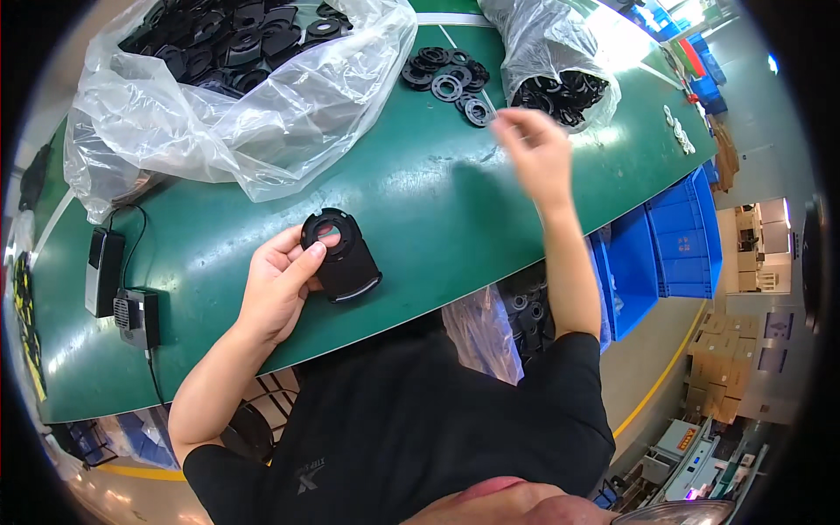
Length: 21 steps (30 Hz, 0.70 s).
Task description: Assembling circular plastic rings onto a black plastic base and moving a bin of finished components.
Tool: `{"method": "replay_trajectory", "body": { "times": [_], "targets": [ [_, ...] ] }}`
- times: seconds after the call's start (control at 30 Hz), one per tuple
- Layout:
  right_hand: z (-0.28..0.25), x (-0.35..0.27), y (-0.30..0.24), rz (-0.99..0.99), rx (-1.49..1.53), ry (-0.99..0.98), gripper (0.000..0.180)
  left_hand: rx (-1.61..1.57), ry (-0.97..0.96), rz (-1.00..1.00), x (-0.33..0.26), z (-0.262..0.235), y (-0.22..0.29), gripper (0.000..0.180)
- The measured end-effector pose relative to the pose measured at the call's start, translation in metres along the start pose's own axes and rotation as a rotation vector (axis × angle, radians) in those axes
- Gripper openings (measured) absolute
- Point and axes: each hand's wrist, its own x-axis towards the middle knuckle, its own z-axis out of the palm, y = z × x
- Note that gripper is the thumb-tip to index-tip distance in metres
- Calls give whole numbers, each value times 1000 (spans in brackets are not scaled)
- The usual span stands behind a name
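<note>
My left hand (278, 284) is closed on a black plastic housing (348, 262), held tilted above the green table. The housing has a round ring-shaped top with a hole and a flat, squarish lower body. The thumb lies across the ring's edge. My right hand (538, 157) reaches out over the table, its bent fingers blurred by motion. Its fingertips are beside a loose pile of black rings (446, 87), close to the nearest one. Whether anything is between those fingers cannot be made out.
A large clear plastic bag (297, 131) of black housings stands at the far left. Another bag (551, 39) with black parts lies open beyond my right hand. Two black corded devices (137, 317) sit at the left. Blue crates (684, 236) stand beyond the table's right edge.
</note>
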Motion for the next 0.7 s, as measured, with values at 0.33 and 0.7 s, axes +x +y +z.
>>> {"method": "replay_trajectory", "body": {
  "times": [0.33,0.7],
  "targets": [
    [-62,64,90,158,-610,172,26,-18,35,-40,6,3,1,28],
    [-58,75,96,321,-508,45,30,17,16,-50,4,4,4,27]
  ]
}}
